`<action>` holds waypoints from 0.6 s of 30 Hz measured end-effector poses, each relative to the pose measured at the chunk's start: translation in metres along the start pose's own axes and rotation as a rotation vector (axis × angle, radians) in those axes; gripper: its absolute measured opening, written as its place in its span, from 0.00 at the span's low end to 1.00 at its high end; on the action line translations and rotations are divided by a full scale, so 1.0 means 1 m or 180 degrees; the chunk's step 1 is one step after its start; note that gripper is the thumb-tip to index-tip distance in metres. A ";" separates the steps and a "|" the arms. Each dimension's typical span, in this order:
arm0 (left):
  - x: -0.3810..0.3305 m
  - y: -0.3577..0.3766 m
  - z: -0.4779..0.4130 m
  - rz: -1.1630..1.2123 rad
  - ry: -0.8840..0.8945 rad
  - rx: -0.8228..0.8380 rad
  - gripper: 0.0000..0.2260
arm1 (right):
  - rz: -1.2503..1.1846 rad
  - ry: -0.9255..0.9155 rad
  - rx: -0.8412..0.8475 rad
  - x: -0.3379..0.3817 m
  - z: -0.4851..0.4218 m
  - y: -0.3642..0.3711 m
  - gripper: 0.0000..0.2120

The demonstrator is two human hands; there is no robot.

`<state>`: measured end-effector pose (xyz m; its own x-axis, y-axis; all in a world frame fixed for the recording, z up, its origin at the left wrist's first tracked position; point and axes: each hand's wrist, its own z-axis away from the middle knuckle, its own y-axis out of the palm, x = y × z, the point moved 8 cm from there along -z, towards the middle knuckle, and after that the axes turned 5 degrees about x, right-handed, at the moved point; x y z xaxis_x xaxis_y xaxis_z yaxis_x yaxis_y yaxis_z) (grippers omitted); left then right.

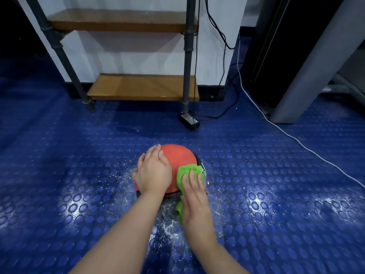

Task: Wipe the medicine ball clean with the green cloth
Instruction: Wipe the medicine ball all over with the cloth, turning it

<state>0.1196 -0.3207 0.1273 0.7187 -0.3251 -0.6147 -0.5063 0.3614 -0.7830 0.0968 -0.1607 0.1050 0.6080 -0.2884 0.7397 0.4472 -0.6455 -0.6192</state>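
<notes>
The red and black medicine ball (180,161) sits on the wet, blue studded floor (276,194). The left hand (153,171) lies over its top left side, fingers straight and close together, while the right hand (194,196) presses the green cloth (187,171) flat against its right side, fingers slightly spread. Behind stand a wooden shelf rack (142,87) and a black power adapter (188,120).

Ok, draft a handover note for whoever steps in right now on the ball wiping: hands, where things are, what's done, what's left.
Left hand: flat on the red top-left of the medicine ball, steadying it.
Right hand: straight fingers press the green cloth against the ball's right side.
Ball sits on the blue studded floor, which looks wet around it.
Done: cloth is in contact with the ball; how much is already clean cannot be told.
Left: probably wipe the rest, including the far side and underside.
</notes>
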 end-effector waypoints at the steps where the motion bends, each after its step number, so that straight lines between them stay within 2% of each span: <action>1: -0.002 0.000 0.000 -0.0022 0.0018 0.0004 0.20 | 0.0080 -0.0129 0.0086 -0.002 0.007 0.002 0.32; 5: -0.002 0.001 0.001 -0.0043 0.0060 -0.0013 0.20 | 0.0279 -0.0637 0.0296 -0.010 0.024 -0.002 0.44; 12: -0.002 0.000 0.007 -0.0097 0.0149 -0.0102 0.20 | 0.0594 -0.1194 0.0636 -0.026 0.025 -0.024 0.35; 18: -0.008 0.001 0.009 -0.0113 0.0158 -0.0081 0.20 | 0.0781 -0.1223 0.0927 -0.057 0.023 -0.032 0.34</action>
<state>0.1175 -0.3101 0.1325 0.7121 -0.3805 -0.5900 -0.4933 0.3267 -0.8062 0.0631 -0.1080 0.0768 0.8892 -0.0912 0.4483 0.3920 -0.3532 -0.8494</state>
